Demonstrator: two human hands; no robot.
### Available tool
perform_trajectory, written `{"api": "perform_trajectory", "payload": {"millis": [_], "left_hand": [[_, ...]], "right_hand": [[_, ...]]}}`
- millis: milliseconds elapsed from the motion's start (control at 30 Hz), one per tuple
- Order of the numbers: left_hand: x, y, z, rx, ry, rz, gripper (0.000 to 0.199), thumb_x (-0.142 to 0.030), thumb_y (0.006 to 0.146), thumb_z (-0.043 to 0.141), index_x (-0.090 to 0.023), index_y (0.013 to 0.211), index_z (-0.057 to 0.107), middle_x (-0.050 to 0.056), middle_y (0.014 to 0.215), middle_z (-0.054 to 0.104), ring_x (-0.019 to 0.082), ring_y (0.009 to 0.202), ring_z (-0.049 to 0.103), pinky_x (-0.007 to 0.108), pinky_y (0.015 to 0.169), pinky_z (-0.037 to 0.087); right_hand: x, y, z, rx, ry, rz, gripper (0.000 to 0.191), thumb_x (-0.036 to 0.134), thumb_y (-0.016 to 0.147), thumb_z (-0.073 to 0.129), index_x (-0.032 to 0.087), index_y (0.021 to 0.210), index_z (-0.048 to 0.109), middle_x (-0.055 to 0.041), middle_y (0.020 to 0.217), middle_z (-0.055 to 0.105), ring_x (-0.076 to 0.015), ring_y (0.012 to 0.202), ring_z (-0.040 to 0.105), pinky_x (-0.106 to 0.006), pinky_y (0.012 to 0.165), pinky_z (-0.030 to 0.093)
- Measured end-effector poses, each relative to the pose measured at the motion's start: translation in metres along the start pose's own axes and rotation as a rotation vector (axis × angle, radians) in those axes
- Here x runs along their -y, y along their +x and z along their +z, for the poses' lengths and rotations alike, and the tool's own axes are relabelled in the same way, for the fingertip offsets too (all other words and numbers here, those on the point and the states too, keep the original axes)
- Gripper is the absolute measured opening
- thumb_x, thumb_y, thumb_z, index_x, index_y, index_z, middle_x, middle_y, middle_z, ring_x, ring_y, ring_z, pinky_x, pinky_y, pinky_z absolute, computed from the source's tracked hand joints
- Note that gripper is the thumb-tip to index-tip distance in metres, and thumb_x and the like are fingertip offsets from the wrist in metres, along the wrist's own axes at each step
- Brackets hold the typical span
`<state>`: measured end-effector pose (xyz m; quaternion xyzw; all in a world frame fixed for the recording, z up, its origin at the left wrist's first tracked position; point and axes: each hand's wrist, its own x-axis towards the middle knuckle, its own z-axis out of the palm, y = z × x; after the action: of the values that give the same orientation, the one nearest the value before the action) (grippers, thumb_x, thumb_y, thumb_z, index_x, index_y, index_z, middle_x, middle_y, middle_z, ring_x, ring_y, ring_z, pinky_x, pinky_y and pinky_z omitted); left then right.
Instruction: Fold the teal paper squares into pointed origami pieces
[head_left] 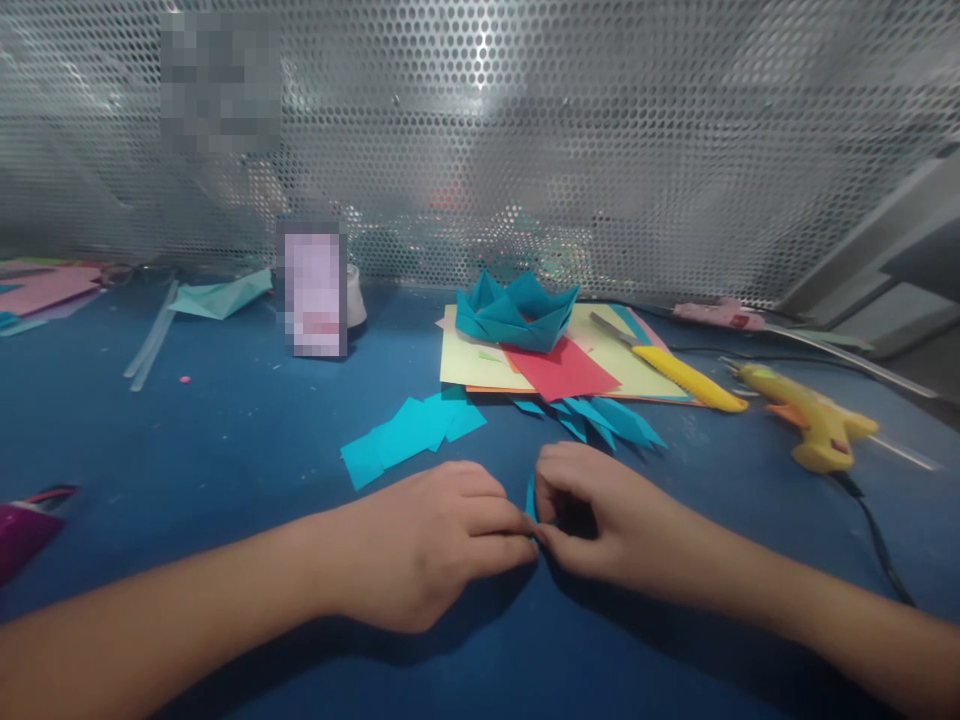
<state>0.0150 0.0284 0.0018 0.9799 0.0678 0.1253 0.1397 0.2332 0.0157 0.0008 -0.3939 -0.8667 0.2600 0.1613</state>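
Observation:
Both hands meet over the blue table, pinching one small piece of blue paper [531, 497] that is mostly hidden by the fingers. My left hand [442, 540] has its fingertips pressed together on the paper's edge. Fingers curled, my right hand [600, 510] grips the same piece from the other side. Just beyond lie flat blue paper rectangles [409, 435], overlapping one another. To their right is a bunch of folded, pointed blue paper pieces [607, 418]. Farther back stands a blue folded-paper ring with pointed tips [517, 312].
Coloured paper sheets [469, 365] lie under the ring, with a red sheet [566, 370] and a yellow-handled knife [686, 378] on top. A yellow glue gun [814, 415] with a cord sits at right. A phone [313, 295] stands upright against a white cup [355, 298]. Perforated metal [480, 150] borders the back.

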Motion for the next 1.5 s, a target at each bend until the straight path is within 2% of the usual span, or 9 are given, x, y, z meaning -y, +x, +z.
{"api": "perform_trajectory", "payload": {"millis": [400, 600, 667, 800, 1067, 1167, 1300, 1400, 1500], "left_hand": [[-0.001, 0.001, -0.002, 0.003, 0.010, -0.007, 0.040, -0.004, 0.075, 0.046, -0.011, 0.113, 0.058, 0.012, 0.108, 0.066, 0.023, 0.086, 0.055, 0.037, 0.079, 0.045], [-0.005, 0.002, -0.004, -0.013, -0.006, -0.021, 0.038, -0.003, 0.075, 0.045, -0.011, 0.109, 0.059, 0.013, 0.102, 0.067, 0.024, 0.088, 0.056, 0.038, 0.079, 0.047], [-0.006, 0.002, -0.004, -0.032, -0.024, -0.030, 0.038, -0.002, 0.075, 0.045, -0.010, 0.109, 0.059, 0.013, 0.103, 0.067, 0.024, 0.090, 0.056, 0.038, 0.081, 0.048], [-0.008, 0.002, -0.003, -0.058, -0.032, -0.037, 0.038, -0.001, 0.075, 0.043, -0.009, 0.109, 0.059, 0.012, 0.107, 0.067, 0.024, 0.094, 0.056, 0.037, 0.083, 0.047], [-0.007, 0.002, -0.001, -0.005, -0.053, -0.060, 0.038, -0.002, 0.074, 0.043, -0.013, 0.107, 0.058, 0.011, 0.105, 0.064, 0.024, 0.101, 0.055, 0.040, 0.099, 0.041], [-0.007, 0.001, 0.001, 0.039, -0.048, -0.097, 0.037, -0.004, 0.075, 0.045, -0.014, 0.108, 0.057, 0.012, 0.113, 0.059, 0.023, 0.102, 0.056, 0.040, 0.103, 0.039], [-0.006, -0.001, 0.003, 0.060, -0.031, -0.117, 0.037, -0.006, 0.076, 0.048, -0.015, 0.111, 0.055, 0.014, 0.141, 0.039, 0.026, 0.125, 0.044, 0.044, 0.110, 0.030], [-0.005, -0.002, 0.004, 0.083, -0.005, -0.144, 0.038, -0.009, 0.076, 0.051, -0.017, 0.112, 0.055, 0.014, 0.143, 0.036, 0.029, 0.132, 0.036, 0.048, 0.112, 0.027], [-0.007, -0.002, 0.002, 0.086, 0.032, -0.167, 0.038, -0.009, 0.075, 0.052, -0.019, 0.112, 0.055, 0.014, 0.137, 0.041, 0.029, 0.127, 0.042, 0.049, 0.110, 0.028]], "right_hand": [[0.001, 0.001, -0.002, 0.049, 0.007, 0.038, 0.013, 0.008, 0.073, 0.055, 0.017, 0.065, 0.049, 0.0018, 0.066, 0.047, -0.0120, 0.063, 0.044, -0.023, 0.056, 0.032], [-0.002, -0.002, -0.001, 0.039, 0.026, 0.059, 0.012, 0.007, 0.072, 0.055, 0.018, 0.071, 0.049, 0.0015, 0.071, 0.048, -0.0126, 0.065, 0.044, -0.023, 0.058, 0.034], [-0.004, -0.003, -0.003, 0.032, 0.042, 0.076, 0.015, 0.006, 0.071, 0.054, 0.018, 0.077, 0.049, 0.0015, 0.074, 0.049, -0.0125, 0.066, 0.044, -0.023, 0.058, 0.036], [-0.003, -0.003, -0.011, 0.114, 0.091, 0.109, 0.018, 0.005, 0.074, 0.052, 0.019, 0.084, 0.047, 0.0020, 0.077, 0.049, -0.0120, 0.066, 0.044, -0.022, 0.058, 0.037], [-0.003, -0.005, -0.018, 0.185, 0.187, 0.105, 0.028, -0.003, 0.073, 0.038, 0.020, 0.087, 0.046, 0.0005, 0.082, 0.048, -0.0128, 0.071, 0.044, -0.023, 0.064, 0.041], [-0.006, -0.004, -0.016, 0.118, 0.207, 0.090, 0.035, -0.004, 0.064, 0.035, 0.020, 0.087, 0.047, 0.0002, 0.081, 0.049, -0.0135, 0.072, 0.045, -0.024, 0.066, 0.042], [-0.009, -0.002, -0.011, -0.073, 0.242, 0.084, 0.036, -0.001, 0.059, 0.034, 0.020, 0.084, 0.047, -0.0005, 0.079, 0.050, -0.0146, 0.072, 0.048, -0.026, 0.064, 0.043], [-0.010, -0.002, -0.011, -0.131, 0.197, 0.101, 0.035, 0.000, 0.066, 0.036, 0.020, 0.090, 0.051, -0.0021, 0.084, 0.055, -0.0162, 0.078, 0.052, -0.029, 0.070, 0.045], [-0.009, -0.004, -0.012, -0.134, 0.134, 0.120, 0.027, 0.004, 0.079, 0.038, 0.020, 0.097, 0.051, -0.0033, 0.089, 0.059, -0.0172, 0.081, 0.056, -0.032, 0.074, 0.046]]}}
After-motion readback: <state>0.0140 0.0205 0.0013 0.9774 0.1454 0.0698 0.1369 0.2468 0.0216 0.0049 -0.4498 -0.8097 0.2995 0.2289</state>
